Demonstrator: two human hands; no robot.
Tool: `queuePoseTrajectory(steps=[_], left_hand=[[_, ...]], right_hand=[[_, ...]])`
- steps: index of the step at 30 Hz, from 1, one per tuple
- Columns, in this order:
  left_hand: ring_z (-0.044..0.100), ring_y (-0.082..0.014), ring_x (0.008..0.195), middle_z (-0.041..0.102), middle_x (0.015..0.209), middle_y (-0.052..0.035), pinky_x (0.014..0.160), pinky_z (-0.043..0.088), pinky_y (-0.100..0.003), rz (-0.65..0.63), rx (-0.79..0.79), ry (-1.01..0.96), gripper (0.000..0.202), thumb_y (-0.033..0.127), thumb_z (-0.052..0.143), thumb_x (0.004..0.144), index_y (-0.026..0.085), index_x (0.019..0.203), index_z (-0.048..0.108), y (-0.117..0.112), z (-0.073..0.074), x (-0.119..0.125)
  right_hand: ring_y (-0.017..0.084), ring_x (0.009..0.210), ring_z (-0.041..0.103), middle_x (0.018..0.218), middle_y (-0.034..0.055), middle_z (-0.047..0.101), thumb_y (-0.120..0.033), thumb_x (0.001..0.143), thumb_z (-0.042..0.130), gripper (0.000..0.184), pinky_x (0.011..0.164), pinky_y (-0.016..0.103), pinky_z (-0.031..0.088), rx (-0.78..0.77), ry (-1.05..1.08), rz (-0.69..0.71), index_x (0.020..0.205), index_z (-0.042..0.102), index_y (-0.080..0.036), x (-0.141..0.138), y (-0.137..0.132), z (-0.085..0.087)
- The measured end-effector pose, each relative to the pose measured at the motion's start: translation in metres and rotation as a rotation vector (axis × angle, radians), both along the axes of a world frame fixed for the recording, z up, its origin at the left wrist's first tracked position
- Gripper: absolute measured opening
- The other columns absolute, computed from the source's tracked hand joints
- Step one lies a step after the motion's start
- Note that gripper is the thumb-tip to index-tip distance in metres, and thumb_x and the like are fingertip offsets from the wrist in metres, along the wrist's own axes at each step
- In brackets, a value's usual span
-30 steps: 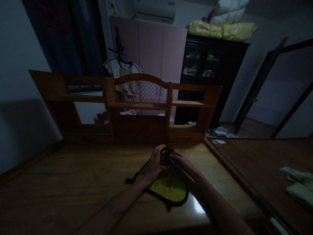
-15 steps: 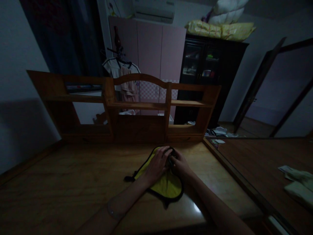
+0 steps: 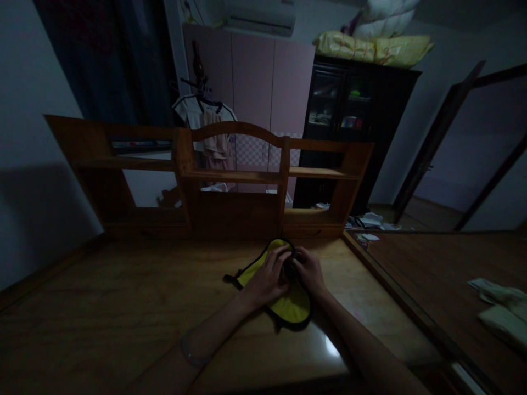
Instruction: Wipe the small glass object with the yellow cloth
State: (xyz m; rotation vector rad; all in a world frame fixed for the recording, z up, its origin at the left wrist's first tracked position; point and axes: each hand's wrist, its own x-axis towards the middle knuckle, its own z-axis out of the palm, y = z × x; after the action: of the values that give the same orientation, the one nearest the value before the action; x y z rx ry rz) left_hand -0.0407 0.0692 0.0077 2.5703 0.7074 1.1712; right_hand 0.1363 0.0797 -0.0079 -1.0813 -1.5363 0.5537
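A yellow cloth piece with black edging (image 3: 294, 308) lies on the wooden desktop (image 3: 173, 307), with dark tabs sticking out at its left end and lower edge. My left hand (image 3: 268, 278) rests over its middle, fingers curled and closed on the fabric. From the right, my right hand (image 3: 309, 270) pinches the cloth at its black-edged far right side. Between the two hands is a small dark spot, perhaps a fold or an item; I cannot make it out. My fingertips are partly hidden there, and the light is dim.
A wooden shelf unit (image 3: 234, 175) with small drawers stands along the desk's far edge. Behind it are a pink wardrobe (image 3: 251, 82) and a black cabinet (image 3: 381, 120). Light-coloured fabric (image 3: 504, 310) lies on the brown surface at the right.
The cloth has shifted slightly right and away from me. My left hand has turned and its fingers curl more, with the thumb side now showing. The right hand stays at the cloth's edge.
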Motion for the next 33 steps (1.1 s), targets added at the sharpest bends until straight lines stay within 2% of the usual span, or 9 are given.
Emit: queuePoseTrajectory(steps=[6,12,16,24,28,33], left_hand=[[0.035,-0.0267,0.131,0.032,0.138,-0.0111,0.108,0.037,-0.045,0.040,-0.064,-0.046,0.081,0.012,0.067,0.071,0.023,0.140,0.024,-0.003,-0.003,0.002],[0.038,-0.0283,0.129,0.031,0.139,-0.0110,0.105,0.041,-0.045,0.108,-0.095,-0.067,0.084,0.013,0.070,0.069,0.024,0.140,0.025,-0.005,-0.004,0.002],[0.037,-0.0284,0.130,0.033,0.138,-0.0106,0.108,0.037,-0.047,0.108,-0.093,-0.119,0.087,0.012,0.073,0.067,0.025,0.139,0.026,-0.002,-0.008,0.003],[0.035,-0.0276,0.131,0.038,0.137,-0.0109,0.110,0.034,-0.048,0.117,-0.081,-0.118,0.086,0.018,0.074,0.068,0.024,0.139,0.026,0.003,-0.014,0.004],[0.035,-0.0266,0.131,0.038,0.137,-0.0102,0.110,0.033,-0.047,0.134,-0.063,-0.114,0.088,0.016,0.074,0.067,0.024,0.140,0.024,0.004,-0.015,0.005],[0.033,-0.0254,0.133,0.035,0.140,-0.0093,0.111,0.033,-0.047,0.173,-0.086,-0.154,0.086,0.016,0.072,0.071,0.026,0.140,0.022,0.003,-0.014,0.005]], right_hand=[[0.020,0.081,0.063,0.088,0.0030,0.070,-0.029,0.075,0.064,0.024,0.073,0.029,0.048,-0.019,0.019,-0.018,0.097,0.066,-0.020,0.001,0.000,0.004],[0.020,0.084,0.062,0.090,0.0021,0.069,-0.033,0.072,0.069,0.029,0.078,0.030,0.047,-0.107,0.129,0.098,0.097,0.067,-0.020,-0.003,0.003,0.009],[0.020,0.084,0.062,0.091,0.0029,0.069,-0.042,0.074,0.068,0.033,0.077,0.030,0.048,-0.226,0.237,0.204,0.098,0.068,-0.019,-0.002,0.006,0.010],[0.022,0.086,0.062,0.093,0.0038,0.071,-0.050,0.072,0.069,0.040,0.079,0.032,0.048,-0.306,0.321,0.228,0.098,0.070,-0.019,-0.003,0.010,0.008],[0.022,0.086,0.062,0.091,0.0037,0.071,-0.052,0.071,0.069,0.041,0.078,0.032,0.048,-0.304,0.333,0.225,0.095,0.071,-0.018,-0.004,0.010,0.011],[0.022,0.091,0.061,0.097,0.0034,0.070,-0.049,0.073,0.069,0.041,0.085,0.034,0.046,-0.291,0.338,0.249,0.101,0.069,-0.020,-0.007,0.006,0.016]])
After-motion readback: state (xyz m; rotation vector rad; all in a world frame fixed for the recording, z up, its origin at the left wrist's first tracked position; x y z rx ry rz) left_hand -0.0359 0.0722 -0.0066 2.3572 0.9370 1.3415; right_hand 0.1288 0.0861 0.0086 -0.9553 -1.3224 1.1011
